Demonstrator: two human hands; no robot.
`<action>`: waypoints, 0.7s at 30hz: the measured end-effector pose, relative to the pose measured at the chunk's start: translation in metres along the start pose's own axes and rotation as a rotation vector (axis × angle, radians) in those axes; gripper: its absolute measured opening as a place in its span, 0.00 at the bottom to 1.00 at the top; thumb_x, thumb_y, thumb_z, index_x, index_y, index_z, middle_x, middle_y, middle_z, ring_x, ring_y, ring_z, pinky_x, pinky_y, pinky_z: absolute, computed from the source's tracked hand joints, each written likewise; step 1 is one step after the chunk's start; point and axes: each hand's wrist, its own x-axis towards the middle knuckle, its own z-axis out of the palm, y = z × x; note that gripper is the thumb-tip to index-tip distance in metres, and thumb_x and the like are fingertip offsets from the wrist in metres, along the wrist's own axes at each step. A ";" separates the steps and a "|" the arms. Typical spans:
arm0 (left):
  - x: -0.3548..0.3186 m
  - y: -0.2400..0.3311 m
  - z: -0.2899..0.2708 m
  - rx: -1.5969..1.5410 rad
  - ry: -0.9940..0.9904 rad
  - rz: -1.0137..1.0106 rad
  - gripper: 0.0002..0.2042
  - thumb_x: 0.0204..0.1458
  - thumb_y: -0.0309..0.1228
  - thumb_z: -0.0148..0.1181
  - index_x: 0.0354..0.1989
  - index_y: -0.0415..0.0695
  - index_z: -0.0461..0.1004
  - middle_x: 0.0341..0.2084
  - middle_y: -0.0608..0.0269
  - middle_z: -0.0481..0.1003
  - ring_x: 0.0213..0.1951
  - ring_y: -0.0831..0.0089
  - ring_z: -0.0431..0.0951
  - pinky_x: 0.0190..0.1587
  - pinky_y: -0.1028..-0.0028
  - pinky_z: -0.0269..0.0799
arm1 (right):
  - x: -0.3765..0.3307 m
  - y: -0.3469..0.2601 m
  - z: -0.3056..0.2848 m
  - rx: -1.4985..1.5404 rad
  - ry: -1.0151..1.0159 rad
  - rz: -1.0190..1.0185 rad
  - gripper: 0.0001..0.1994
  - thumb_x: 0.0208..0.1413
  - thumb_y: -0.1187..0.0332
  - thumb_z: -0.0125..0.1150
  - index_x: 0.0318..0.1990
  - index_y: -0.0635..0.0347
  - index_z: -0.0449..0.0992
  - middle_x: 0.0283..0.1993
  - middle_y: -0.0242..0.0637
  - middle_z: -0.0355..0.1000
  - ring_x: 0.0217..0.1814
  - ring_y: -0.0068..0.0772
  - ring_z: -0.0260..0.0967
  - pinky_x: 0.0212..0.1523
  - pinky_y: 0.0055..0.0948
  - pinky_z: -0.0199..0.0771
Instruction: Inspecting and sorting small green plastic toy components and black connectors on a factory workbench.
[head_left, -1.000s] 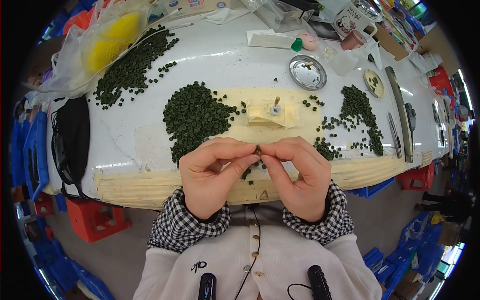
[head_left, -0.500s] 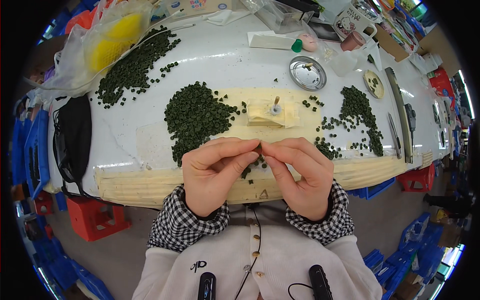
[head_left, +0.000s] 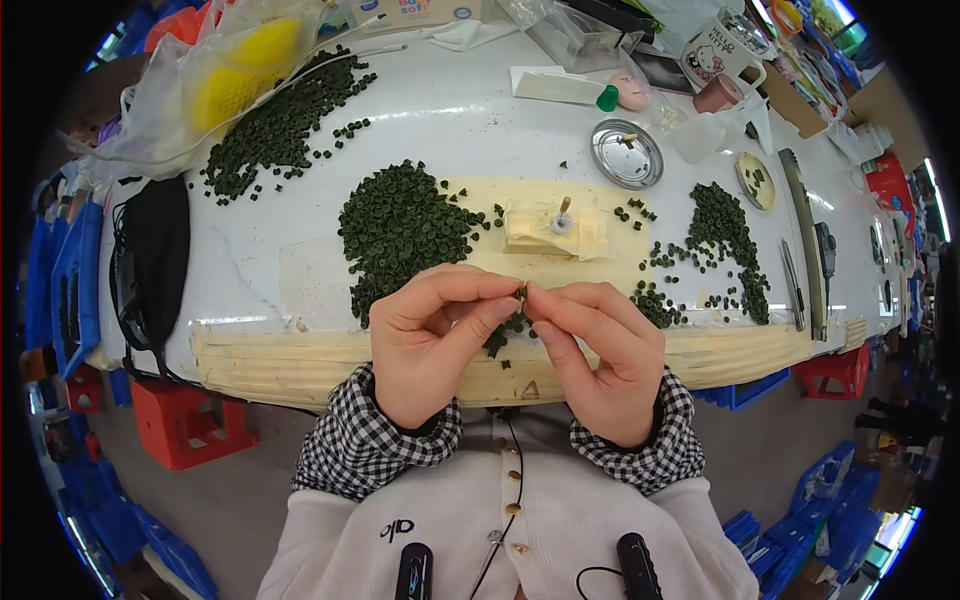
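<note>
A small dark green piece [head_left: 521, 293] sits pinched between the fingertips of both hands, just below the middle of the frame, held above the near edge of the counter [head_left: 300, 200]. The left hand [head_left: 432, 340] curls its thumb and forefinger onto the piece from the left; the right hand [head_left: 598, 355] meets it from the right with thumb and forefinger pressed together on the same piece, the other fingers folded loosely underneath. Both wrists end in black-and-white checked cuffs [head_left: 375, 450] coming out of a cream cardigan.

Directly behind the hands lies a dense heap of the same green pieces [head_left: 405, 225] — partly on a pale strip of tape that runs across the white counter. Just right of that heap stands a small taped block with a peg [head_left: 556, 225] sticking up. Further right, a looser scatter of green pieces [head_left: 715, 235] spreads toward the right edge. Above it, a round metal lid [head_left: 626, 153] lies flat. At the upper left, another heap of green pieces [head_left: 280, 125] trails beside a clear bag holding something yellow [head_left: 225, 75]. A black strap or mask [head_left: 152, 260] hangs over the counter's left end.
</note>
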 end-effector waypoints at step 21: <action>0.000 -0.002 -0.003 -0.014 -0.041 -0.037 0.08 0.51 0.14 0.61 0.40 0.34 0.79 0.36 0.58 0.78 0.38 0.76 0.78 0.41 0.80 0.73 | -0.003 0.008 -0.006 -0.065 -0.083 -0.115 0.17 0.48 0.84 0.65 0.48 0.64 0.79 0.38 0.40 0.75 0.33 0.30 0.75 0.33 0.23 0.76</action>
